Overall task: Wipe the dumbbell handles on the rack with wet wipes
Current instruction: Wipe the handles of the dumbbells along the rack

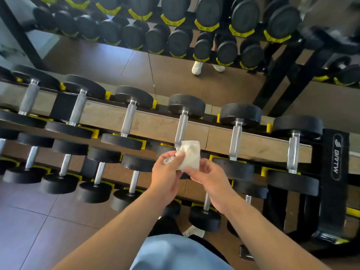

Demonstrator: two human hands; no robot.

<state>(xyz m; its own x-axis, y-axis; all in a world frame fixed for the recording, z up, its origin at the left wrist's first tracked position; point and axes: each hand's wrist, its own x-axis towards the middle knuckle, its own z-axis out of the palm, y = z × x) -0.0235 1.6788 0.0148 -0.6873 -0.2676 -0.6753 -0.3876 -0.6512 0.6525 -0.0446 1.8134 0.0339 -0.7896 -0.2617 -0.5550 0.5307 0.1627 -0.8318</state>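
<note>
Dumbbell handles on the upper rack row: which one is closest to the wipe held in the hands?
The fourth handle from the left. Its lower end meets the wipe held by both hands; the others stand clear to either side.

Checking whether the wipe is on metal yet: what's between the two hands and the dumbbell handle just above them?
In the head view, only the wet wipe, pinched by the left hand and right hand, lies before the handle.

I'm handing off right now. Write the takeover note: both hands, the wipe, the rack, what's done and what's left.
Left hand: pinches the wet wipe at its left edge.
Right hand: holds the wipe's lower edge.
Wipe: held between both hands, in front of the lower end of a top-row dumbbell handle; contact unclear.
Rack: dumbbells sit in rows, handles exposed.
Done: cannot tell which handles are wiped.
Left: wipe the handles along each row.
</note>
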